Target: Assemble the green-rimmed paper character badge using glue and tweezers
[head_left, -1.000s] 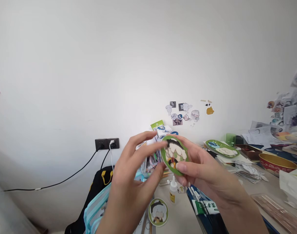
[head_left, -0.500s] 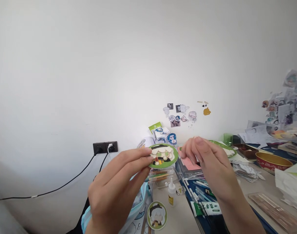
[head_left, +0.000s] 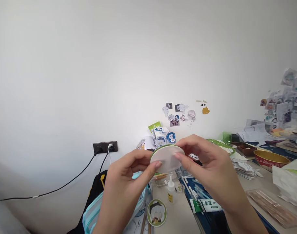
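Observation:
Both my hands hold a round disc [head_left: 167, 158] in front of me, above the desk. Its plain white back faces me, with a thin green rim showing at the top. My left hand [head_left: 129, 182] pinches the disc's left edge between thumb and fingers. My right hand [head_left: 207, 165] grips its right edge with the fingertips. A second round green-rimmed badge [head_left: 156, 212] with a cartoon figure lies flat on the desk below my hands. A small glue bottle [head_left: 171, 189] stands just behind it.
A light blue striped pouch [head_left: 95, 214] and a black bag [head_left: 96, 191] sit at the lower left. Pens [head_left: 197, 195] lie under my right wrist. A green plate [head_left: 224, 146], a red and gold bowl [head_left: 271, 158], papers [head_left: 246, 167] and tissue [head_left: 288, 182] fill the right side. Stickers [head_left: 177, 113] and a wall socket [head_left: 105, 147] mark the wall.
The disc has been flipped: its picture side faced me before, now its white back does. My right hand, which had let go half a second ago, grips it again.

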`<state>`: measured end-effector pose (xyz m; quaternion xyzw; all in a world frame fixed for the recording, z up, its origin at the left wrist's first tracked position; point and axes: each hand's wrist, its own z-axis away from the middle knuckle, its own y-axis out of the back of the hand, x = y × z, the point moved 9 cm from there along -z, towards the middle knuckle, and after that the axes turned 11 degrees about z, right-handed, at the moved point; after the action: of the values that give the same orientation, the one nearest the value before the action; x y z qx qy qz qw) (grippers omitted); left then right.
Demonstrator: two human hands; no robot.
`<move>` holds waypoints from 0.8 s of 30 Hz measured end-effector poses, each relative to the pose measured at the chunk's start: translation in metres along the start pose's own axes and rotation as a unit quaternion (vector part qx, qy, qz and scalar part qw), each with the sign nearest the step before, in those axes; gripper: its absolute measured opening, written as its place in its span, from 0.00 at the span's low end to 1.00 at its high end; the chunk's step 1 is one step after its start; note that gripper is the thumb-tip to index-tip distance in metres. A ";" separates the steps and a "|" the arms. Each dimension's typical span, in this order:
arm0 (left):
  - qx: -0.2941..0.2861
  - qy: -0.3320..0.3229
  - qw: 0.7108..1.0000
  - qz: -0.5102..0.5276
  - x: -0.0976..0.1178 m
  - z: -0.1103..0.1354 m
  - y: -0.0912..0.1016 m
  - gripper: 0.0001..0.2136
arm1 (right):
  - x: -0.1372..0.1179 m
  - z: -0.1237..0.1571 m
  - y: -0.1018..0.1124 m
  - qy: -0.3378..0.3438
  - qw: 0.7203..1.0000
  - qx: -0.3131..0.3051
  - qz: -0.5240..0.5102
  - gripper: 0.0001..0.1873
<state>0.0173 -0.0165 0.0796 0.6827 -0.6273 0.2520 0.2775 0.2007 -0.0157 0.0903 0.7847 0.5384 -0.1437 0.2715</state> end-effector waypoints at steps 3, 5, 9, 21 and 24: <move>0.007 0.035 0.999 0.002 -0.006 0.001 0.001 0.03 | 0.005 0.000 -0.003 -0.033 0.999 -0.015 -0.023 0.05; 0.022 0.015 1.000 -0.014 -0.002 0.002 0.005 0.05 | 0.003 0.001 -0.003 -0.033 0.999 -0.019 -0.028 0.05; 0.036 -0.092 0.991 -0.086 0.020 0.007 0.006 0.10 | -0.009 0.002 -0.005 -0.001 0.999 -0.043 -0.006 0.07; 0.030 -0.227 0.950 -0.211 0.046 0.018 -0.006 0.09 | -0.020 0.003 -0.008 0.039 0.997 -0.034 0.056 0.12; 0.016 -0.220 0.954 -0.201 0.043 0.017 -0.006 0.11 | -0.019 0.003 -0.009 0.034 0.997 -0.039 0.054 0.13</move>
<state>0.0266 -0.0584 0.0968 0.8376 -0.5184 0.0443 0.1667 0.1856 -0.0296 0.0952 0.8059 0.5094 -0.0810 0.2907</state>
